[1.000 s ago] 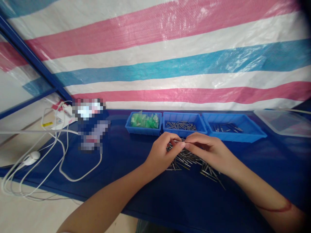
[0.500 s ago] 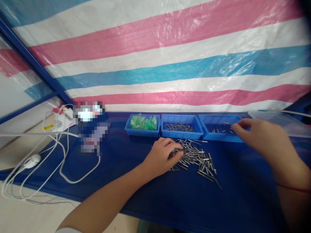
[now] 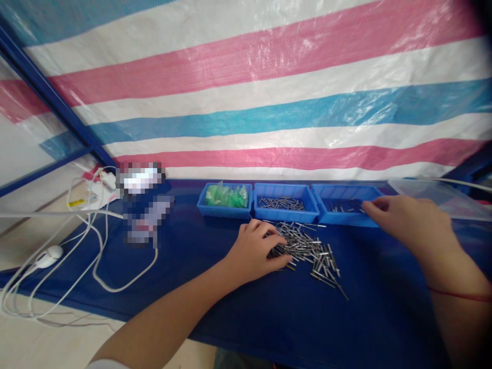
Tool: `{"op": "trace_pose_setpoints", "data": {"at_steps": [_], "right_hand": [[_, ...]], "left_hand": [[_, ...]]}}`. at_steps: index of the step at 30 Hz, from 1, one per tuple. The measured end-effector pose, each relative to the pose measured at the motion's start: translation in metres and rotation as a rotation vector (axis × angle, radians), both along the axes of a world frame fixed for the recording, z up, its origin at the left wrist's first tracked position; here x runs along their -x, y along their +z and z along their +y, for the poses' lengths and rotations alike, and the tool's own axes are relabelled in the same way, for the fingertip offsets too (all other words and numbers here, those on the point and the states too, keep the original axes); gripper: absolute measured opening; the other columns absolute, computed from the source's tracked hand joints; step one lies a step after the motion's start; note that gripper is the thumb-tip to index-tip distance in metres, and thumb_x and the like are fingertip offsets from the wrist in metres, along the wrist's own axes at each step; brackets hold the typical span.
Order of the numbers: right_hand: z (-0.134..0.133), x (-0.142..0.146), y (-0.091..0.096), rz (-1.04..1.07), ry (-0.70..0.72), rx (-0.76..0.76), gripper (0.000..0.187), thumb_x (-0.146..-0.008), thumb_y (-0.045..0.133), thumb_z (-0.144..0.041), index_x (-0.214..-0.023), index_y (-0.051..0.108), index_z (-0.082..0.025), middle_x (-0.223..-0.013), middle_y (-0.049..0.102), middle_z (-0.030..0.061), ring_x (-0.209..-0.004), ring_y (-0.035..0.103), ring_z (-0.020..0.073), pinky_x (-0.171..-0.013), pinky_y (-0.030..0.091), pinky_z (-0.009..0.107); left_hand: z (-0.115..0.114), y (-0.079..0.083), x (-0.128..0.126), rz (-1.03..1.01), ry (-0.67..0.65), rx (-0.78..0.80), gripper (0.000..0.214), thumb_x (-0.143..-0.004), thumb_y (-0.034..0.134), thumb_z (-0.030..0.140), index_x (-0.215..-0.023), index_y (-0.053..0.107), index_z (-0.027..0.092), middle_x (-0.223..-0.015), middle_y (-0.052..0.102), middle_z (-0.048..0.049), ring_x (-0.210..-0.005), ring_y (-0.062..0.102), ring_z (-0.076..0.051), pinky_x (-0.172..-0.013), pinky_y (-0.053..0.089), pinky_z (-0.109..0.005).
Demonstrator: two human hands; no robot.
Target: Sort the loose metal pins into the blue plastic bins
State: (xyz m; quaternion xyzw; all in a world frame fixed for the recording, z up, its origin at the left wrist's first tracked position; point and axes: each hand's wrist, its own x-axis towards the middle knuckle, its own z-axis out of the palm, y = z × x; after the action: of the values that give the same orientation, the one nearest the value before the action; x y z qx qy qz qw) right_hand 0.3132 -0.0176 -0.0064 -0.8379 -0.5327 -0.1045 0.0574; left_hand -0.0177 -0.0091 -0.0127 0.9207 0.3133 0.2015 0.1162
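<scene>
A loose pile of thin metal blind rivets (image 3: pixel 303 243) lies on the blue tabletop. My left hand (image 3: pixel 257 252) rests at the pile's left side, thumb and fingers apart and curved over the rivets. My right hand (image 3: pixel 407 220) is at the right end of the right blue bin (image 3: pixel 344 218), its thumb and index finger pinched together over the rim. Whatever sits between those fingertips is too small to make out. A few rivets (image 3: pixel 340 207) lie inside that bin. The middle blue bin (image 3: pixel 286 211) holds many more rivets.
The left blue bin (image 3: pixel 225 211) contains green plastic packets (image 3: pixel 226 196). White cables (image 3: pixel 98 256) loop across the table's left side, near a power strip (image 3: pixel 102 189) and blurred items. A clear plastic sheet (image 3: pixel 442 197) lies behind my right hand. Striped tarpaulin (image 3: pixel 249 107) hangs behind.
My right hand has shifted slightly left and down at the right bin. The left hand's thumb and fingers have spread a little wider at the pile.
</scene>
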Motion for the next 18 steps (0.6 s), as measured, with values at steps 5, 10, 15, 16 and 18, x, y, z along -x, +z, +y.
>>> {"op": "trace_pose_setpoints", "data": {"at_steps": [5, 10, 15, 16, 18], "right_hand": [[0.000, 0.018, 0.004, -0.119, 0.124, -0.229, 0.041, -0.083, 0.044, -0.050, -0.080, 0.072, -0.020, -0.079, 0.069, 0.0128, -0.071, 0.060, 0.0292, -0.059, 0.039, 0.036], [0.002, 0.040, 0.006, -0.070, 0.483, -0.337, 0.033, -0.087, 0.049, -0.041, -0.079, 0.070, -0.017, -0.080, 0.069, 0.0098, -0.077, 0.060, 0.0249, -0.074, 0.043, 0.036], [-0.002, 0.069, 0.008, 0.079, 0.787, -0.277, 0.027, -0.090, 0.049, -0.036, -0.086, 0.068, -0.017, -0.088, 0.069, 0.0089, -0.081, 0.059, 0.0234, -0.080, 0.043, 0.037], [-0.003, 0.074, 0.008, 0.085, 0.817, -0.271, 0.026, -0.091, 0.049, -0.035, -0.087, 0.068, -0.017, -0.089, 0.069, 0.0089, -0.081, 0.059, 0.0234, -0.080, 0.043, 0.037], [-0.005, 0.081, 0.008, 0.077, 0.845, -0.278, 0.024, -0.091, 0.048, -0.032, -0.089, 0.067, -0.017, -0.090, 0.069, 0.0085, -0.083, 0.058, 0.0239, -0.081, 0.043, 0.038]], "left_hand": [[-0.001, 0.000, 0.000, 0.083, -0.067, -0.043, 0.035, -0.081, 0.063, 0.053, -0.104, 0.067, 0.027, -0.112, 0.062, -0.0045, -0.106, 0.047, -0.025, -0.083, 0.032, -0.038], [-0.005, -0.001, -0.004, 0.126, -0.073, -0.066, 0.021, -0.091, 0.054, 0.041, -0.096, 0.067, 0.026, -0.107, 0.064, -0.0013, -0.101, 0.047, -0.022, -0.081, 0.029, -0.037], [-0.006, -0.003, -0.008, 0.137, -0.072, -0.090, 0.019, -0.093, 0.053, 0.037, -0.092, 0.067, 0.026, -0.099, 0.066, 0.0009, -0.094, 0.049, -0.018, -0.079, 0.027, -0.035], [-0.006, -0.003, -0.008, 0.137, -0.070, -0.091, 0.018, -0.093, 0.053, 0.037, -0.092, 0.067, 0.026, -0.097, 0.066, 0.0010, -0.093, 0.050, -0.017, -0.079, 0.027, -0.035], [-0.005, -0.002, -0.008, 0.130, -0.062, -0.089, 0.018, -0.093, 0.054, 0.037, -0.091, 0.067, 0.025, -0.096, 0.066, 0.0006, -0.091, 0.051, -0.017, -0.079, 0.027, -0.035]]}}
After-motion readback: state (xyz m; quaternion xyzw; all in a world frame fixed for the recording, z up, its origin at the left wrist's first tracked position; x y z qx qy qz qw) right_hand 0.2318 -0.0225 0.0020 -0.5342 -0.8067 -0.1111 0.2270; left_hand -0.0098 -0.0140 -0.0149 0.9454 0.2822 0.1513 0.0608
